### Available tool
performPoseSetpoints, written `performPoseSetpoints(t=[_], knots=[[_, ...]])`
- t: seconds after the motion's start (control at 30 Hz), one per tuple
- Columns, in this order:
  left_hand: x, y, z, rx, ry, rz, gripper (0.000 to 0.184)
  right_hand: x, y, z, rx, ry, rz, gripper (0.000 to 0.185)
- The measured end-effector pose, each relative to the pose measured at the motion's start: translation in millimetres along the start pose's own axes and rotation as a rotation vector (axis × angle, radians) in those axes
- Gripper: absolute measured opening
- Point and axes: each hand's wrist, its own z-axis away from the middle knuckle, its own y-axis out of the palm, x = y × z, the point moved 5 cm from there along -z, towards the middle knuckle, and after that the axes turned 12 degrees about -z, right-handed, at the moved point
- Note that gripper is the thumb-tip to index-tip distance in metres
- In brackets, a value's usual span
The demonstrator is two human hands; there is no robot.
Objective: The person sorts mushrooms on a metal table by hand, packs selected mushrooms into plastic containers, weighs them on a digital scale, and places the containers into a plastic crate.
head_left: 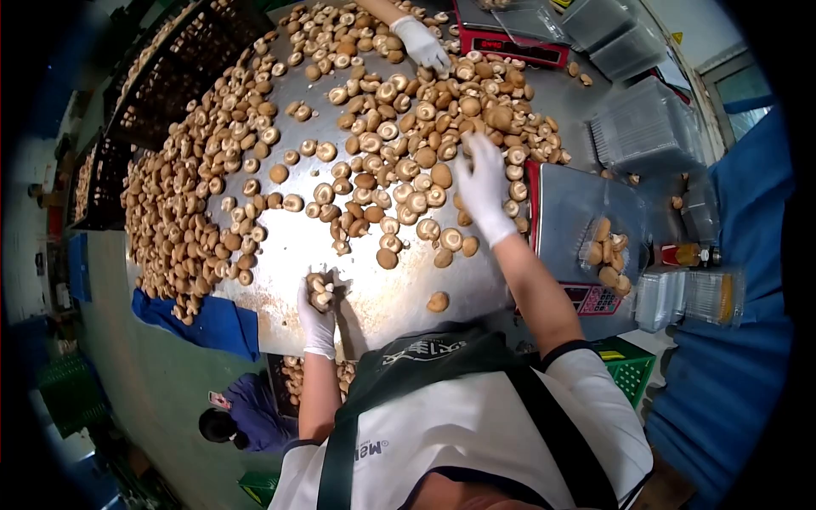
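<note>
My left hand (315,326), in a white glove, is closed around a few small mushrooms (321,293) above the bare front part of the metal table (280,297). My right hand (482,180), also gloved, reaches over the right side of the mushroom pile (425,127). Its fingers look apart and touch or hover just over the caps; their tips are partly lost among them. Brown caps and pale stems lie loose between my hands, with a single mushroom (438,302) near the table's front edge.
A co-worker's gloved hand (422,44) is at the far side of the pile. At right stand a scale (561,221) bearing a clear tray of mushrooms (605,246), another red scale (510,47) and stacked plastic trays (646,127). Black crates (183,81) line the left; a person (255,412) is lower left.
</note>
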Motion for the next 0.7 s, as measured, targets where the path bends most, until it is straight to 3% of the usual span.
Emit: performPoseSetpoints(t=[0.1, 0.17, 0.2, 0.3, 0.4, 0.43, 0.47, 0.5, 0.53, 0.6, 0.7], knots=[[-7.3, -14.9, -16.3, -0.017, -0.015, -0.054, 0.047, 68.0, 19.9, 97.9, 0.474, -0.296, -0.173, 0.042], [-14.8, -14.1, -25.0, 0.017, 0.144, -0.205, 0.05, 86.0, 27.8, 172.0, 0.792, -0.517, -0.146, 0.042], [-18.5, -10.9, -32.1, 0.027, 0.138, -0.316, 0.053, 85.6, 27.6, 194.3, 0.995, -0.515, -0.19, 0.041], [-6.5, 9.2, -63.3, 0.188, 0.078, -0.527, 0.05, 45.8, 27.6, 199.7, 1.093, -0.561, -0.096, 0.04], [6.9, 55.2, -55.1, 0.294, 0.031, -0.55, 0.053, 12.0, 27.6, 149.3, 0.901, -0.454, 0.256, 0.024], [18.4, 60.4, -57.3, 0.326, 0.02, -0.592, 0.052, -0.5, 28.7, 123.7, 0.947, -0.297, 0.408, 0.028], [24.6, 71.9, -46.5, 0.383, -0.011, -0.642, 0.051, 20.7, 13.1, 87.4, 1.037, -0.351, 0.607, 0.021], [29.9, 81.6, -34.7, 0.44, -0.042, -0.693, 0.05, 11.2, 10.2, 61.1, 0.861, -0.212, 0.476, 0.018], [40.3, 88.6, -27.3, 0.504, -0.135, -0.558, 0.049, 11.9, 4.5, 37.3, 0.705, -0.181, 0.363, 0.019], [52.1, 89.9, -24.0, 0.453, -0.073, -0.609, 0.045, 10.7, 7.9, 1.7, 0.475, -0.205, 0.205, 0.018], [58.7, 85.0, -21.8, 0.404, -0.003, -0.565, 0.041, 10.2, 42.5, -25.5, 0.46, -0.16, 0.231, 0.021]])
